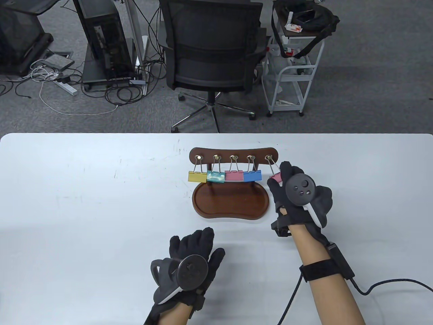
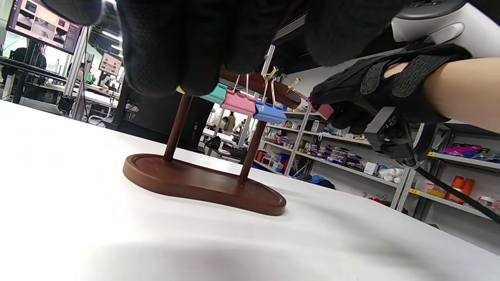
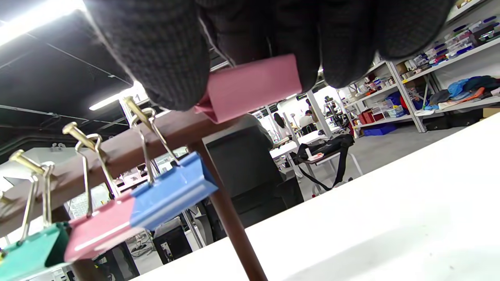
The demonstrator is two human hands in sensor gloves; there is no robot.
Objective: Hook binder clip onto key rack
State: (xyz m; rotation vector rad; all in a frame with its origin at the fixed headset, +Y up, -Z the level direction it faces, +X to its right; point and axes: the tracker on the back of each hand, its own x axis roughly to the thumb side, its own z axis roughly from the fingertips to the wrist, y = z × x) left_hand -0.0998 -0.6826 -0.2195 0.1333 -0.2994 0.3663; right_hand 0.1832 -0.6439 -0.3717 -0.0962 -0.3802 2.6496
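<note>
A brown wooden key rack [image 1: 233, 155] stands on an oval tray base [image 1: 230, 202] mid-table. Yellow [image 1: 197, 176], teal [image 1: 215, 176], pink [image 1: 233, 175] and blue [image 1: 252, 175] binder clips hang from its brass hooks. My right hand [image 1: 280, 179] pinches a second pink binder clip [image 1: 275, 177] at the rightmost hook [image 1: 269, 157]; its wire handle reaches up to that hook. In the right wrist view my fingers [image 3: 168, 58] grip that pink clip [image 3: 250, 86]. My left hand [image 1: 192, 247] rests empty on the table, in front of the rack.
The white table's far edge [image 1: 216, 134] runs just behind the rack. Beyond it stand an office chair [image 1: 211, 57], a white cart [image 1: 294, 67] and a computer tower [image 1: 101, 40]. A cable [image 1: 389, 282] trails from my right wrist.
</note>
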